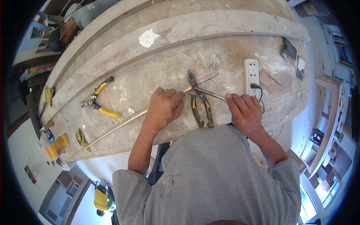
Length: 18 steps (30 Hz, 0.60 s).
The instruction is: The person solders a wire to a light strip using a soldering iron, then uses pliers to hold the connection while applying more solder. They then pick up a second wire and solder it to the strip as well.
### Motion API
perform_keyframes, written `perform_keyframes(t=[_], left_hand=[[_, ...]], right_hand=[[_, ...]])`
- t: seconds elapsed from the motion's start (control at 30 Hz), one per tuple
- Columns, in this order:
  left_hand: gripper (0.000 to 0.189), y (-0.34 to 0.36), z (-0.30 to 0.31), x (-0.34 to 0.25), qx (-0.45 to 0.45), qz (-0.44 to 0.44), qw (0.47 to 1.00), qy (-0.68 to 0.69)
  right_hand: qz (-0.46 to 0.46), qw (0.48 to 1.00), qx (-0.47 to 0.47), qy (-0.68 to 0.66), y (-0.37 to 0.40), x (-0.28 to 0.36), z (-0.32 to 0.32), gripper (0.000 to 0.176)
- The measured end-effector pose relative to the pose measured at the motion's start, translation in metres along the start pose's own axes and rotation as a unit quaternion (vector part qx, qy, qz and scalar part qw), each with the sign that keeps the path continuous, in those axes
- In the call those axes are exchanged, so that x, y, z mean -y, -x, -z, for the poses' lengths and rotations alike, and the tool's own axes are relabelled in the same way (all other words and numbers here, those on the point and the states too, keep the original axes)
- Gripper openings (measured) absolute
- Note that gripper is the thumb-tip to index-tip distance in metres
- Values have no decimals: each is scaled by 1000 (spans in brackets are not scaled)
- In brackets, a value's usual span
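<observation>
My left hand (165, 108) is closed round a long copper-coloured tube (119, 124), which slants down to the table's left front edge. From the tube's upper end come thin red and black wires (205, 79). My right hand (245, 114) grips what looks like a soldering iron, its perforated metal shaft (213, 94) pointing left, the tip close to the wire end. Under that meeting point lie combination pliers (201, 107) with black and yellow handles, jaws away from me.
Yellow-handled snips (98, 98) lie on the left of the worktable (161, 69). A white power strip (251, 77) with a plugged-in black cord is at right. Long boards (187, 28) cross the far side. Yellow container (58, 145) at left edge; a person (90, 17) beyond.
</observation>
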<state>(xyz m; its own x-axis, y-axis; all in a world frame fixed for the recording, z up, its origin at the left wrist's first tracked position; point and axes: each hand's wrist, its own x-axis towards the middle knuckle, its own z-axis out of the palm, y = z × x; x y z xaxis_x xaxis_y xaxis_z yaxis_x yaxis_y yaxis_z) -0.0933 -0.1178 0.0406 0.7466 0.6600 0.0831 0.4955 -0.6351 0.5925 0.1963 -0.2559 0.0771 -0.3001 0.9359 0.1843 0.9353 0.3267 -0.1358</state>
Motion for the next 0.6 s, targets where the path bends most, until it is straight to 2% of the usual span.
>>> perform_keyframes(t=[0.27,0.33,0.6], left_hand=[[18,1,-3,1,-23,8,999,29],[13,2,-1,0,5,30,999,30],[15,2,0,3,2,19,999,28]], right_hand=[[-3,1000,-3,-6,1,0,-2,46],[-2,1000,-3,-3,2,0,-2,47],[-1,1000,-1,-5,1,0,-1,46]])
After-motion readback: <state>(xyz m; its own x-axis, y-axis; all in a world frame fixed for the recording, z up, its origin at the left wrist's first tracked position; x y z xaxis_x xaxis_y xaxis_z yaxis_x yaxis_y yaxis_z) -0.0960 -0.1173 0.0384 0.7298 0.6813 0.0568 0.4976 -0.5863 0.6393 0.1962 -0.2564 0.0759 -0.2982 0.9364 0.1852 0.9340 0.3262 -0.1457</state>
